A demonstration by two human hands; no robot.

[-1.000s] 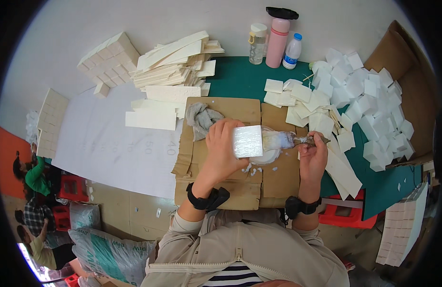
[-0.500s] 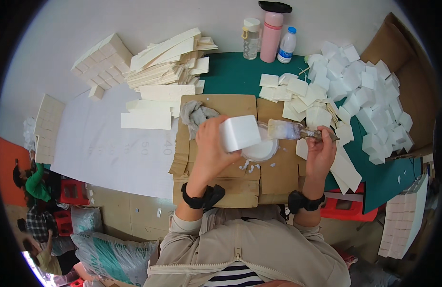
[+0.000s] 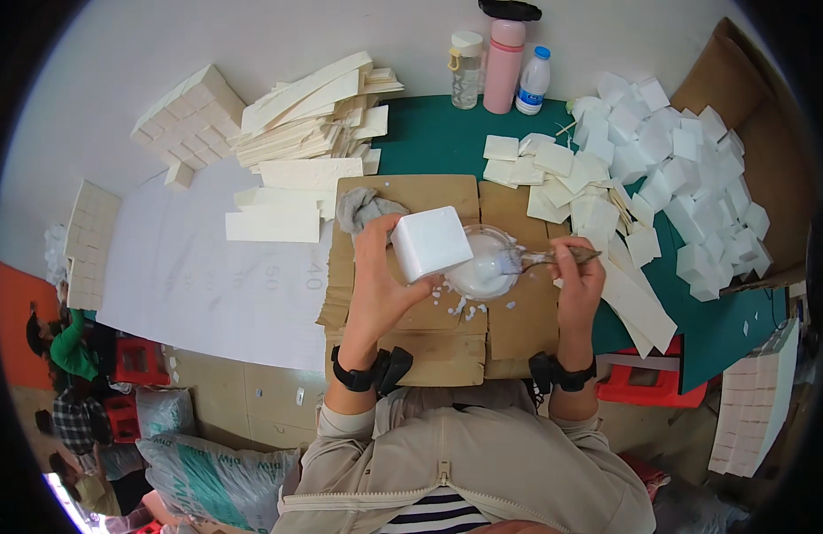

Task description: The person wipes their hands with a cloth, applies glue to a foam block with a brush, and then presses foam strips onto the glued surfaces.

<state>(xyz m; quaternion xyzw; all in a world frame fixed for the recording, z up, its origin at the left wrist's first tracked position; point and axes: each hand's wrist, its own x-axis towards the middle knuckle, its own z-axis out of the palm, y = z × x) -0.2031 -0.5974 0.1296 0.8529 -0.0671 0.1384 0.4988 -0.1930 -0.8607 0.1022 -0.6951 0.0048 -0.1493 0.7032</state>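
Note:
A white block-shaped box [image 3: 432,243] is gripped in my left hand [image 3: 376,280], fingers along its far left side and thumb at its near edge. My right hand [image 3: 579,283] holds a paintbrush [image 3: 540,258] by its handle. The brush's bristles dip into a round tub of white paste [image 3: 484,267], just right of the box. Both hang over a sheet of brown cardboard [image 3: 429,345], spotted with white drips [image 3: 469,311] by the tub. A crumpled grey rag [image 3: 365,209] lies beyond my left hand.
Cream sheets [image 3: 314,116] are stacked far left, and smaller square pieces [image 3: 554,160] lie right of centre. White boxes [image 3: 678,169] pile up beside a carton [image 3: 741,98]. A pink flask [image 3: 504,67] and two bottles stand at the back. Other people [image 3: 73,356] are at far left.
My right hand has lowered the brush leftward, from above the tub into the white paste. My left hand has shifted slightly left with the box, uncovering more of the tub.

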